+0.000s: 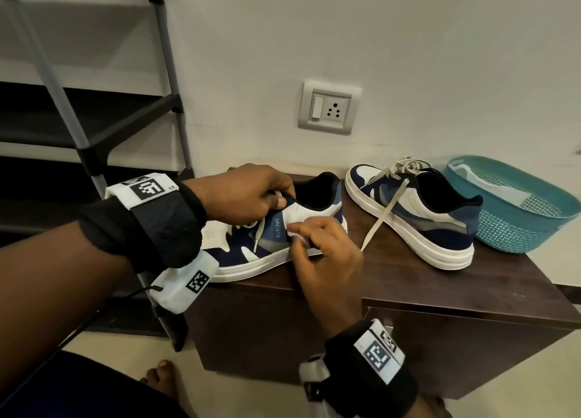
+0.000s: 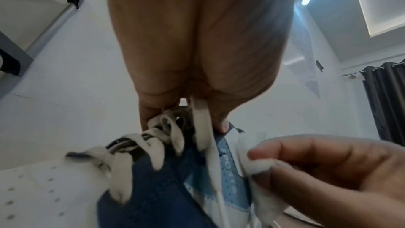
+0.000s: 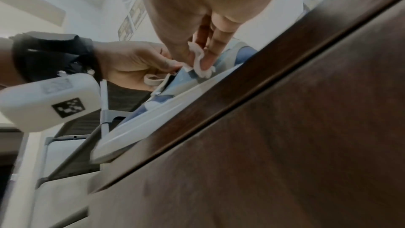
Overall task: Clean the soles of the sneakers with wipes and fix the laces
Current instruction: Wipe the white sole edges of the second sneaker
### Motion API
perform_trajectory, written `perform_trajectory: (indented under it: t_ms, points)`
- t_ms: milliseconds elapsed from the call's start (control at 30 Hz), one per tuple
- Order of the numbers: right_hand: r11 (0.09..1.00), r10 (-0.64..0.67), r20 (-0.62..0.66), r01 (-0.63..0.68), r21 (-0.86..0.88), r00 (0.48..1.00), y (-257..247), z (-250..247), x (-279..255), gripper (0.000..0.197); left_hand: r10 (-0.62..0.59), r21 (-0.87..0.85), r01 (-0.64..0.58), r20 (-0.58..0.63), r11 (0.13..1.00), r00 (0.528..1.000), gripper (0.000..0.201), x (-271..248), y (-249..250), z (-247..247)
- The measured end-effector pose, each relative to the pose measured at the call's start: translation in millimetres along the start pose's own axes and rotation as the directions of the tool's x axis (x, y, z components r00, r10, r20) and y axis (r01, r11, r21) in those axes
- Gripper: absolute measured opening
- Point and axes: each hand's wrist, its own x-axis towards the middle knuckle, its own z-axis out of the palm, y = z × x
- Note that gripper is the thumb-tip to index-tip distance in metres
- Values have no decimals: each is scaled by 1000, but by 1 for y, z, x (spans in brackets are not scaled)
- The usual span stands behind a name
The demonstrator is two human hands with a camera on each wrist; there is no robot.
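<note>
A blue and white sneaker [image 1: 270, 238] marked SPORTS stands on the dark wooden cabinet top [image 1: 408, 279], its toe to the left. My left hand [image 1: 251, 194] grips the top of its tongue and laces [image 2: 197, 124] at the opening. My right hand [image 1: 317, 244] pinches a small white wipe [image 1: 295, 236] [image 2: 260, 164] [image 3: 200, 65] against the shoe's side panel, just above the white sole [image 3: 153, 120]. The second sneaker [image 1: 418, 216] stands to the right with its cream lace [image 1: 383, 216] hanging loose over the side onto the cabinet.
A teal plastic basket [image 1: 518, 229] with white material inside sits at the cabinet's right end, touching the second sneaker's heel. A metal shoe rack [image 1: 94, 119] stands at the left. A wall socket [image 1: 328, 106] is behind the shoes.
</note>
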Motion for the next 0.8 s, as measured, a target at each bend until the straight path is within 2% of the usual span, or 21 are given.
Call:
perform_trajectory:
  t_ms: [33,100,133,167,233,267,300,333,400,433,567,600,700,733,800]
  points:
    - [1000,23,-56,-24,-13,998,7,-2,4,19,-4,-1,4,-2,1000,1000,33,0,0,0]
    - [987,160,-211,-160,20,964,16,-6,14,18,-8,-8,8,-9,1000,1000,27,1,-1,1]
    - [980,199,-242,-196,37,950,15,-5,15,18,-10,-13,10,-9,1000,1000,25,1,-1,1]
    - [982,189,-227,-186,35,955,10,-2,14,18,-10,-13,10,-10,1000,1000,24,1,-1,1]
    - [997,69,-68,-70,-20,995,-6,8,5,18,-9,-3,9,-15,1000,1000,25,2,-1,0]
    - [999,5,12,-5,-42,1000,-10,9,1,18,-6,1,6,-14,1000,1000,25,2,-1,0]
    - [998,-27,39,29,-52,999,-11,8,2,18,-2,4,2,-10,1000,1000,24,2,-1,0]
    - [998,-19,3,19,-56,1000,-7,7,7,17,-1,4,1,-5,1000,1000,22,2,-1,0]
    - [998,37,-163,-45,-44,986,0,3,17,16,-7,6,7,-4,1000,1000,19,2,-1,0]
    - [997,49,-191,-60,-49,980,-1,3,20,16,-11,6,11,-6,1000,1000,19,2,-1,0]
    - [990,-53,63,61,-128,997,-16,12,12,16,-9,-4,9,-3,1000,1000,20,2,-2,0]
    - [991,-64,67,71,-114,996,-15,10,14,16,-6,-8,6,4,1000,1000,20,2,-2,0]
    - [992,-40,-69,32,-118,997,-6,3,24,17,1,-11,-1,12,1000,1000,22,3,-2,0]
    - [991,-37,-67,28,-134,997,-8,3,24,17,-1,-8,1,7,1000,1000,21,3,-2,0]
    - [985,-49,54,57,-165,997,-14,6,19,17,-4,6,4,-8,1000,1000,19,3,-2,0]
